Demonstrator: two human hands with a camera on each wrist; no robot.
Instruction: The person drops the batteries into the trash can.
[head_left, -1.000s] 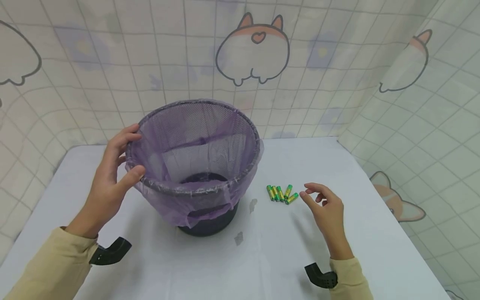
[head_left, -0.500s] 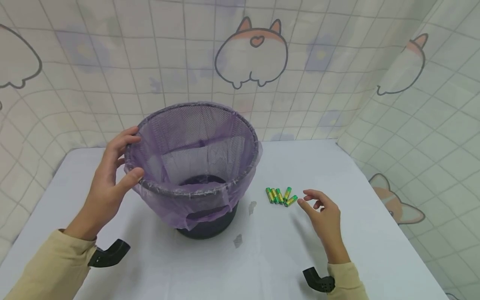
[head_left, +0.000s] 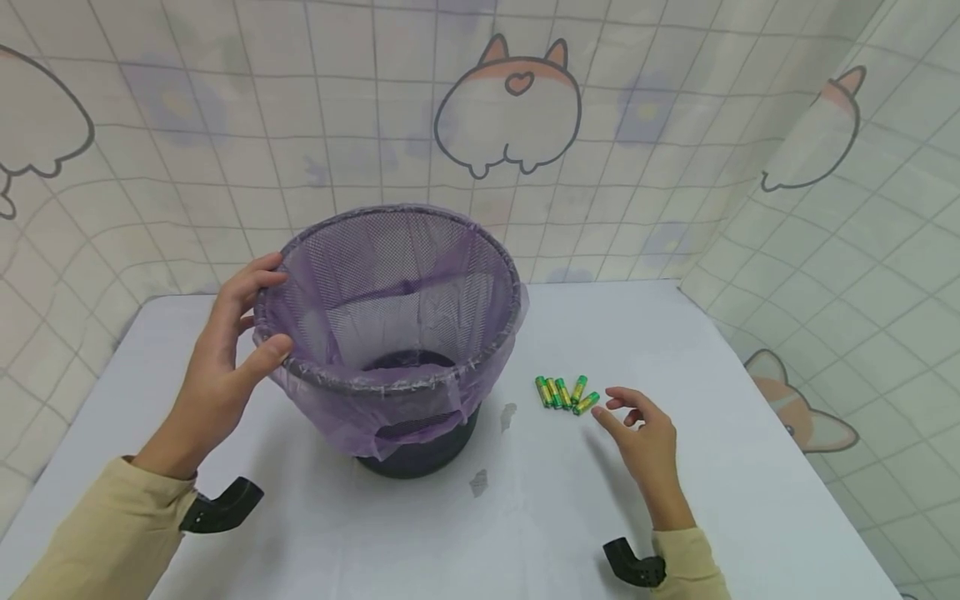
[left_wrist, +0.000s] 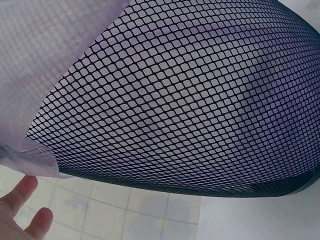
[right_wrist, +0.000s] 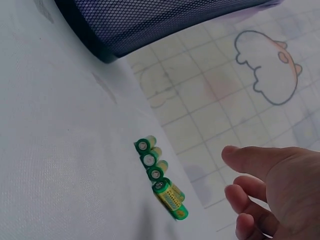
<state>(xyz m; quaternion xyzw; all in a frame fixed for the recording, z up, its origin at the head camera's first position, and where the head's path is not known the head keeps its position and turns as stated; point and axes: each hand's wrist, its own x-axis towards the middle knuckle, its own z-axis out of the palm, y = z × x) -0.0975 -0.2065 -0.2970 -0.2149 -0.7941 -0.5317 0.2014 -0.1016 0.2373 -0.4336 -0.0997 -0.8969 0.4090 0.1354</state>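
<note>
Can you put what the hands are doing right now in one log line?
left hand: grips rim of mesh bin | right hand: holds nothing, beside batteries | batteries: five, lying on white table

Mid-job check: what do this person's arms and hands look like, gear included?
Left hand and right hand are bare, ungloved. The plain beige fabric left sleeve and matching right sleeve are long. A black, bent left wrist attachment and similar right wrist attachment show no cables.

White table (head_left: 555,533): purple-lined mesh bin (head_left: 397,337); five green-yellow batteries (head_left: 562,394) bunched near it; two grey patches (head_left: 508,417).
</note>
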